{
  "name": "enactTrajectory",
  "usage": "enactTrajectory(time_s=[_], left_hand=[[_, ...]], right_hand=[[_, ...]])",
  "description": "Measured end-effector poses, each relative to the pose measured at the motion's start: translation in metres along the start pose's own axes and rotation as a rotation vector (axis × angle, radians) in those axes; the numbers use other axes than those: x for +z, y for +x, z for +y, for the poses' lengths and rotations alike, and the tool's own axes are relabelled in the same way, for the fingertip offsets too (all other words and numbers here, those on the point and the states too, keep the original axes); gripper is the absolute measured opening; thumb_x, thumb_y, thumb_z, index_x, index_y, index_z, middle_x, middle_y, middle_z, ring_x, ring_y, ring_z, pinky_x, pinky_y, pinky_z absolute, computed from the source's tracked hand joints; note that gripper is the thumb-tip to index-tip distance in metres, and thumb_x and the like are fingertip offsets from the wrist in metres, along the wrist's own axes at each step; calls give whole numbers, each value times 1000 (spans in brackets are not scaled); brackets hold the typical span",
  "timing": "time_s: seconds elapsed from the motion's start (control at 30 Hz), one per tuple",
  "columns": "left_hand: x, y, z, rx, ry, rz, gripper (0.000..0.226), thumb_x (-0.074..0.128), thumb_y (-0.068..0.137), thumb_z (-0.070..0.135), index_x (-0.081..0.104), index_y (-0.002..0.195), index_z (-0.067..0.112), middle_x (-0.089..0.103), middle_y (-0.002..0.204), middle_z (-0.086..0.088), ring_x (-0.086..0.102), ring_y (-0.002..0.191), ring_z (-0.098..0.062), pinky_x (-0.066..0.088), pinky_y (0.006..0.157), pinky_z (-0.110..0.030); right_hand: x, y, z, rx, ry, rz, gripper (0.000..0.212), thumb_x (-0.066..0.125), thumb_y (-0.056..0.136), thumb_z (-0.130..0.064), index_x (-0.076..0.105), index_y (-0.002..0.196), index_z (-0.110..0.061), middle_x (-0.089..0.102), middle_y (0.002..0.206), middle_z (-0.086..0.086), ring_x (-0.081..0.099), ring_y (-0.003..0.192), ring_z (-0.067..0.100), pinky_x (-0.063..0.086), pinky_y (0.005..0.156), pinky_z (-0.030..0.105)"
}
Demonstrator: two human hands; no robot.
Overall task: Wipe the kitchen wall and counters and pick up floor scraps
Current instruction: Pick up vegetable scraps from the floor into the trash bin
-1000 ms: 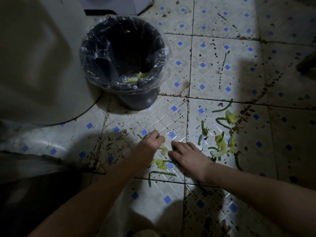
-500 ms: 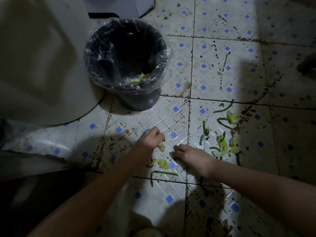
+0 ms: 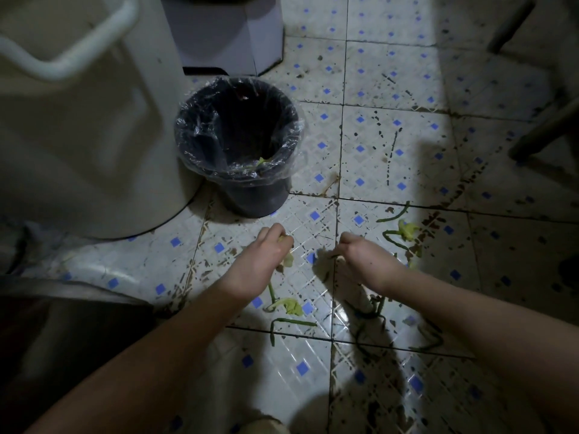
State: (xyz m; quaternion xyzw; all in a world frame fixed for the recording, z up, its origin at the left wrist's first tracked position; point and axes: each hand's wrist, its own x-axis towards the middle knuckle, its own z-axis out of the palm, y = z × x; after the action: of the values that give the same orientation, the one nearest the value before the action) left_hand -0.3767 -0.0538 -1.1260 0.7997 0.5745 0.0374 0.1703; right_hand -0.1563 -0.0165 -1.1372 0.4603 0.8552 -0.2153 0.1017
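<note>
Green vegetable scraps lie scattered on the dirty tiled floor [image 3: 391,170]. My left hand [image 3: 266,258] is lifted off the tiles, fingers curled round a pale leafy scrap [image 3: 287,260] that hangs from it. My right hand [image 3: 365,260] is raised too, fingers curled and pinching thin dark green stems [image 3: 372,308] that dangle under the wrist. A leafy scrap [image 3: 289,306] and a bent green stem [image 3: 288,324] lie on the tile below my left hand. More scraps [image 3: 404,231] lie to the right. The dark bin [image 3: 238,142] with a clear liner stands just beyond my hands, a scrap inside.
A large pale round container [image 3: 84,130] stands left of the bin, touching it. A grey box-like unit [image 3: 232,32] sits behind the bin. Dark furniture legs [image 3: 545,130] cross the upper right. Dark fabric [image 3: 62,339] fills the lower left.
Both hands have risen off the floor, each with scraps in its fingers, and drawn apart. The view has tilted up, showing more of the floor behind the bin.
</note>
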Motion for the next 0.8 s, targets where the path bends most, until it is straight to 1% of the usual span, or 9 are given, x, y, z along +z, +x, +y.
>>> enactTrajectory(time_s=[0.07, 0.17, 0.27, 0.3, 0.37, 0.47, 0.57, 0.67, 0.8], left_hand=[[-11, -1, 6, 15, 11, 22, 47, 56, 79, -13, 50, 116, 15, 40, 122, -1, 42, 106, -16, 51, 80, -31], [-28, 2, 15, 25, 32, 42, 52, 64, 75, -12, 50, 117, 14, 39, 125, -3, 42, 107, -18, 53, 79, -33], [-48, 8, 21, 38, 63, 91, 62, 73, 68, -8, 50, 122, 12, 38, 129, -6, 42, 112, -20, 54, 78, -34], [-55, 11, 21, 47, 77, 124, 62, 72, 68, -10, 50, 122, 11, 39, 129, -7, 41, 113, -22, 53, 78, -35], [-70, 16, 21, 66, 80, 203, 53, 64, 72, -16, 53, 118, 7, 42, 125, -10, 42, 112, -24, 52, 77, -39], [-97, 24, 25, 105, 49, 312, 40, 56, 74, -20, 58, 108, 1, 47, 117, -15, 44, 104, -28, 51, 71, -46], [-124, 32, 22, 129, 53, 393, 36, 56, 74, -16, 59, 107, -3, 49, 114, -22, 46, 99, -34, 51, 69, -51], [-145, 42, 11, 83, 105, 458, 36, 57, 75, -14, 58, 109, -3, 47, 117, -21, 45, 102, -34, 51, 72, -50], [-163, 56, -13, 8, 156, 443, 35, 54, 77, -13, 57, 110, -1, 44, 120, -19, 43, 107, -32, 49, 77, -49]], right_hand=[[-15, -2, 3, -4, -21, 73, 40, 52, 85, 7, 58, 120, -10, 52, 109, 4, 53, 79, 15, 49, 69, 22], [-41, -5, 5, 3, -22, 176, 46, 48, 84, 12, 59, 121, -11, 52, 107, 4, 54, 76, 17, 47, 63, 25], [-67, -8, 4, 4, -20, 281, 46, 44, 84, 14, 59, 122, -8, 52, 107, 9, 57, 80, 25, 52, 69, 38], [-75, -10, 4, 7, -14, 313, 45, 44, 85, 14, 59, 122, -8, 52, 107, 10, 57, 80, 27, 52, 69, 41], [-87, -12, 3, 0, -13, 359, 45, 44, 84, 14, 59, 121, -6, 52, 107, 12, 56, 82, 30, 51, 69, 44], [-103, -7, 3, -11, -31, 408, 44, 45, 84, 13, 59, 121, -6, 53, 109, 13, 56, 85, 31, 51, 73, 46], [-123, 6, 0, -8, -18, 491, 41, 46, 85, 12, 61, 119, -7, 54, 109, 13, 58, 87, 32, 51, 73, 47], [-142, 20, -6, -26, 24, 595, 37, 49, 87, 10, 64, 115, -8, 56, 106, 12, 59, 85, 32, 52, 72, 46], [-158, 35, -15, -34, 138, 724, 30, 50, 88, 7, 68, 107, -8, 58, 104, 12, 60, 89, 31, 52, 75, 42]])
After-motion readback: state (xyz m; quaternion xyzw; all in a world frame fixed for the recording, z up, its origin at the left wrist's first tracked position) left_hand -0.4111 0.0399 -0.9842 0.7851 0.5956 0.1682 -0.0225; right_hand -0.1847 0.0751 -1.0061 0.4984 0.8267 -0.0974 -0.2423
